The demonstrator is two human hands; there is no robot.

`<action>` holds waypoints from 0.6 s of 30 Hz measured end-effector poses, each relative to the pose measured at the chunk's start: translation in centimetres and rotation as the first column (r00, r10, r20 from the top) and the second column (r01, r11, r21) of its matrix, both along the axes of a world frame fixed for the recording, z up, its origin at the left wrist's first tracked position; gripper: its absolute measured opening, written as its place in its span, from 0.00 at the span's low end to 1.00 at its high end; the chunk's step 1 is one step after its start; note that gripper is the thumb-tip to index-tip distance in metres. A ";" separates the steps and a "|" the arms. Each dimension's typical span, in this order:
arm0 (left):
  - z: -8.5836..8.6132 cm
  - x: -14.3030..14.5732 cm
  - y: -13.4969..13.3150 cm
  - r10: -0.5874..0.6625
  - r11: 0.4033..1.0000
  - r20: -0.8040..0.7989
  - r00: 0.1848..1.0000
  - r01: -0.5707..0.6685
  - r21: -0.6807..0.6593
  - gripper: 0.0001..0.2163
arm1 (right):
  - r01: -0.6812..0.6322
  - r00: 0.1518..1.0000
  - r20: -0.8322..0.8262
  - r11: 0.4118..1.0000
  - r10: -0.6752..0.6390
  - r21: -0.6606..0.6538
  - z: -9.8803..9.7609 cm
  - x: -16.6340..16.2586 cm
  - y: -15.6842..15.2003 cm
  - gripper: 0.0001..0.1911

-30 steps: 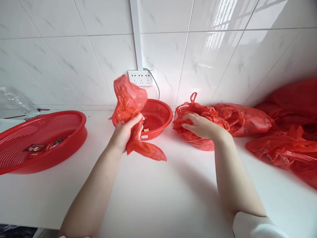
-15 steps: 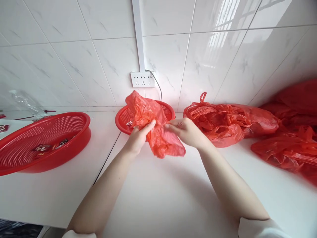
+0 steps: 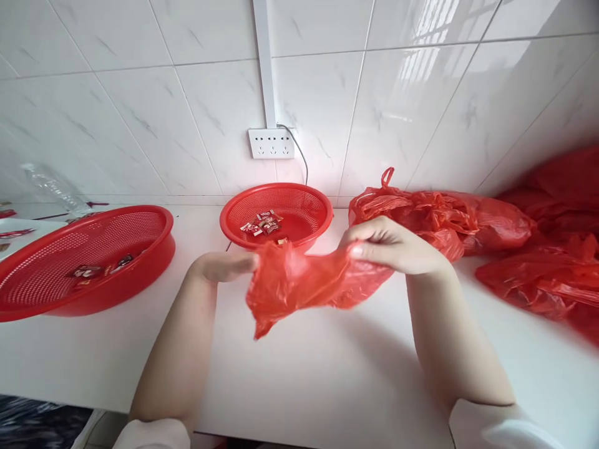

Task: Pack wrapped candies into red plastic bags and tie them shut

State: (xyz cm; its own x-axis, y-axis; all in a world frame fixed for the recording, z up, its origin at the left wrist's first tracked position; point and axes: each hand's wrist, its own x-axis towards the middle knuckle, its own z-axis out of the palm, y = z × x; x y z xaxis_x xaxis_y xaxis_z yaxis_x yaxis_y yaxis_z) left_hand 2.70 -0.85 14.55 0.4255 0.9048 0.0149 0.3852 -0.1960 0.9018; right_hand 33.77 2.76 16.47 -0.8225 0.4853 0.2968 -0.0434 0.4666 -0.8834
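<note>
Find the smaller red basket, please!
The smaller red basket is near the middle of the head view, below the wall socket, just behind the held red bag.

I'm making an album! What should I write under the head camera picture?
A red bag between the left hand and right hand, with a basket of small packets behind.

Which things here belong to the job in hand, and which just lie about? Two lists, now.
Seemingly in the job:
red bag, pinched by the right hand, left hand at its other end
perhaps the red plastic heap and small basket of packets, both close by

Seemingly just lying about:
large basket
clear bottle
</note>
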 end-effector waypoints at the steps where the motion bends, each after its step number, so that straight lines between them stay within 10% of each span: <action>1: 0.8 -0.1 -0.1 -0.112 0.992 -0.082 0.990 0.107 -0.066 0.30 | -0.045 0.994 0.103 0.996 0.037 0.074 0.0 -0.2 -0.5 0.13; 3: 2.5 -0.1 -0.9 -0.255 0.962 -0.202 0.945 0.227 -0.153 0.33 | -0.116 0.958 0.282 0.974 0.058 0.196 -0.7 -1.2 -1.9 0.11; 8: 4.1 2.6 -4.0 -0.076 0.995 -0.351 0.933 0.094 0.036 0.20 | -0.272 0.756 0.649 0.864 -0.080 0.424 -5.0 -3.2 -4.4 0.10; 13: -1.6 6.7 -4.8 0.025 0.995 -0.675 0.737 0.045 0.086 0.14 | -0.240 0.835 0.550 0.906 0.010 0.349 -6.8 -3.4 -3.7 0.12; 18: -6.7 6.7 -4.1 0.152 0.986 -0.791 0.592 -0.036 0.163 0.15 | -0.047 0.900 0.399 0.870 -0.177 0.491 -10.8 -6.0 -2.9 0.16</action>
